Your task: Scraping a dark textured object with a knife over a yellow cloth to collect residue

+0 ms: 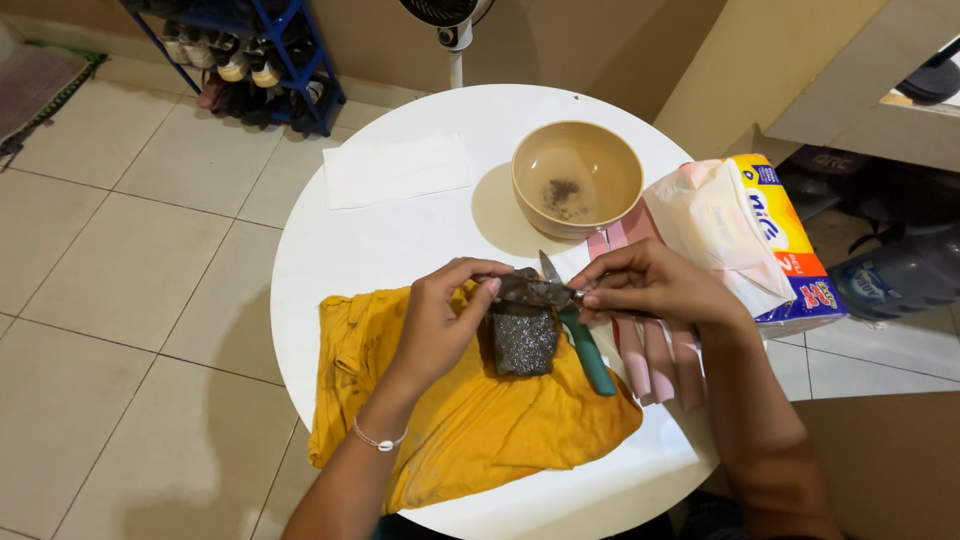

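A pair of scissors (545, 290) with dark, rusty-looking blades and a green handle (592, 358) is held over a yellow cloth (470, 420). My left hand (445, 320) pinches one blade's end between thumb and fingers. At the pivot, my right hand (650, 285) grips the scissors, and the other blade points up toward the bowl. Directly under the blades, a dark, speckled rectangular block (523, 342) lies on the cloth. The scissors are partly spread.
On the round white table (400, 240) stand a tan bowl (577, 178) with cloudy water and dark grit, a white paper napkin (395, 170), an opened tissue pack (745, 235) and pink strips (660, 360). A blue shoe rack (250, 60) and a fan stand (455, 40) are behind.
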